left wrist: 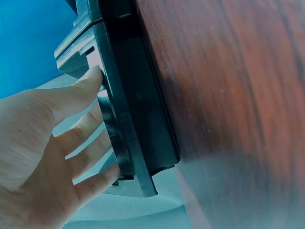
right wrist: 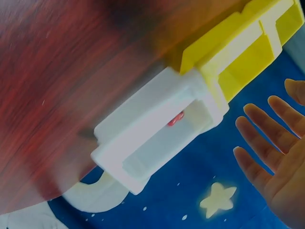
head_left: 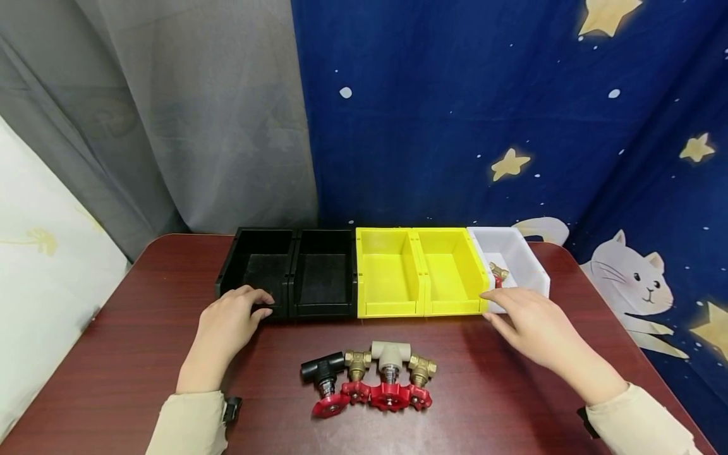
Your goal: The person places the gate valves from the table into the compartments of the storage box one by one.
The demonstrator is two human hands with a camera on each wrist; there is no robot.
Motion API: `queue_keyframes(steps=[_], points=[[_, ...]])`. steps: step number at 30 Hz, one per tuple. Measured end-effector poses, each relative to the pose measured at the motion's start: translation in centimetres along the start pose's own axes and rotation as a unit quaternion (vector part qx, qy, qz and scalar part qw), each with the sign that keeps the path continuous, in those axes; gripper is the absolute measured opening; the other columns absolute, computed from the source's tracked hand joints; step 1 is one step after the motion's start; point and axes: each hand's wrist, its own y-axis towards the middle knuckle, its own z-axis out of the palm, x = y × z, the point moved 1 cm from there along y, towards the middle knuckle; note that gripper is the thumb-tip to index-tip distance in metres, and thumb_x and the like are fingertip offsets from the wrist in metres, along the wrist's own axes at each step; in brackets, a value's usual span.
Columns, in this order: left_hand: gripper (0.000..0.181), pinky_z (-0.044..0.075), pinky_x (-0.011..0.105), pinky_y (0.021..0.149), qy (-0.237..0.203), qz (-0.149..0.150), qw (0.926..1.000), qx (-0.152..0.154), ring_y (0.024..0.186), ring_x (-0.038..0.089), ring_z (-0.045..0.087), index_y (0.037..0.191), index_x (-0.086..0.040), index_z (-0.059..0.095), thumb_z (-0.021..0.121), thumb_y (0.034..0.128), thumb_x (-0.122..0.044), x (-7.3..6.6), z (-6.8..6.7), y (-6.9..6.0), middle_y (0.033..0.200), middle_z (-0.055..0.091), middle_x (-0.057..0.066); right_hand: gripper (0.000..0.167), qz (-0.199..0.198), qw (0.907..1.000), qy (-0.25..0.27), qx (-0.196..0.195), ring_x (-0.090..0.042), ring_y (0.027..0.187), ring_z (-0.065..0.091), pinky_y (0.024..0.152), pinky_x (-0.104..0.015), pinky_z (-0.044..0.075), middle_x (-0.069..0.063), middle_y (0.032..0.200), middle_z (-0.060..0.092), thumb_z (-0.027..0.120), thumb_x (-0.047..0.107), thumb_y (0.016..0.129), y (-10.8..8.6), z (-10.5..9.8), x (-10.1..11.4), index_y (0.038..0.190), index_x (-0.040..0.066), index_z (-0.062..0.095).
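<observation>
My left hand (head_left: 224,322) rests at the front of the leftmost black bin (head_left: 250,237), fingers loosely bent over its rim. In the left wrist view, thumb and fingertips meet the black bin's edge (left wrist: 126,119). On the right, my right hand (head_left: 531,322) is held over the front of the white bin (head_left: 534,268), fingers extended. The right wrist view shows that hand (right wrist: 281,167) spread and holding nothing. Inside the white bin lies a brass valve with a red handle (head_left: 498,273), partly hidden.
Two yellow bins (head_left: 391,308) stand between the white bin and the second black bin (head_left: 324,309). In front lie a black valve (head_left: 324,370), a beige valve (head_left: 390,354) and two brass valves (head_left: 422,368), all with red handwheels, on the reddish-brown table (head_left: 267,411).
</observation>
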Motion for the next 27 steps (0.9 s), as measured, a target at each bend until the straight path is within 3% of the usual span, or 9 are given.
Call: queue_keyframes(steps=[7,13,20,27], points=[[0.013,0.052,0.055,0.073,-0.002,0.002,1.0,0.0,0.095,0.033,0.063,0.101,-0.017,0.074,0.077,0.0876,-0.016,0.0,-0.1,0.0,0.101,0.067,0.006,0.032,-0.038,0.9992,-0.002,-0.012,-0.028,0.097,0.066,0.086,-0.049,0.053,-0.008,0.105,0.07,0.076,0.024,0.085,-0.2,0.7,2.2,0.112,0.008,0.07],[0.014,0.052,0.055,0.075,-0.005,0.001,1.0,0.002,0.095,0.034,0.062,0.101,-0.016,0.074,0.076,0.0879,-0.015,0.0,0.0,0.0,0.1,0.066,0.006,0.035,-0.048,0.9988,0.011,0.004,-0.023,0.1,0.065,0.088,-0.047,0.053,-0.004,0.107,0.07,0.078,0.027,0.085,-0.4,0.9,4.0,0.116,0.011,0.069],[0.013,0.052,0.055,0.074,-0.006,-0.001,1.0,0.004,0.094,0.033,0.062,0.101,-0.016,0.074,0.076,0.0885,-0.016,0.0,-0.1,0.0,0.099,0.065,0.005,0.035,-0.09,0.9958,0.016,-0.006,-0.017,0.098,0.064,0.087,-0.041,0.053,0.002,0.107,0.069,0.077,0.03,0.085,-0.7,1.3,6.1,0.114,0.013,0.07],[0.012,0.052,0.055,0.075,-0.008,-0.001,1.0,-0.001,0.094,0.033,0.062,0.1,-0.017,0.074,0.076,0.0886,-0.016,-0.1,-0.3,0.0,0.098,0.066,0.005,0.033,-0.108,0.9936,0.032,-0.002,-0.014,0.097,0.062,0.086,-0.038,0.053,0.005,0.107,0.068,0.077,0.031,0.086,-0.8,1.7,7.6,0.114,0.015,0.07]])
